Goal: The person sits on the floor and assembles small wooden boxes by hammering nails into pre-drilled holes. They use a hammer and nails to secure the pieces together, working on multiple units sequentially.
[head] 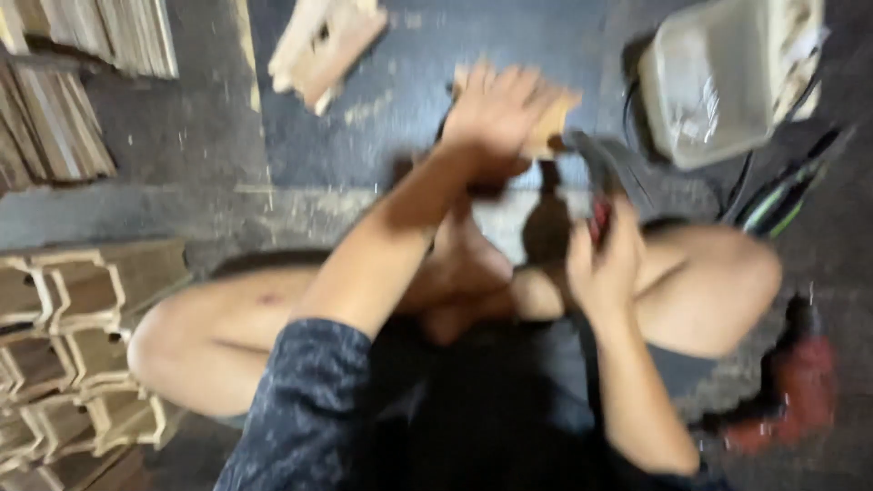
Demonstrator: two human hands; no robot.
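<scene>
The person wears a dark blue top with tiny light specks; its sleeve is short. Arms and legs are bare.

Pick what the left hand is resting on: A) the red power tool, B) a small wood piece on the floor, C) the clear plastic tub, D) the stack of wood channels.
B: the left hand lies flat on a small wood piece on the floor, apart from the tub, the red tool and the channels.

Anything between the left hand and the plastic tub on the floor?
Head view: the dark head of the tool held by the right hand lies between the left hand and plastic tub, over bare floor.
</scene>
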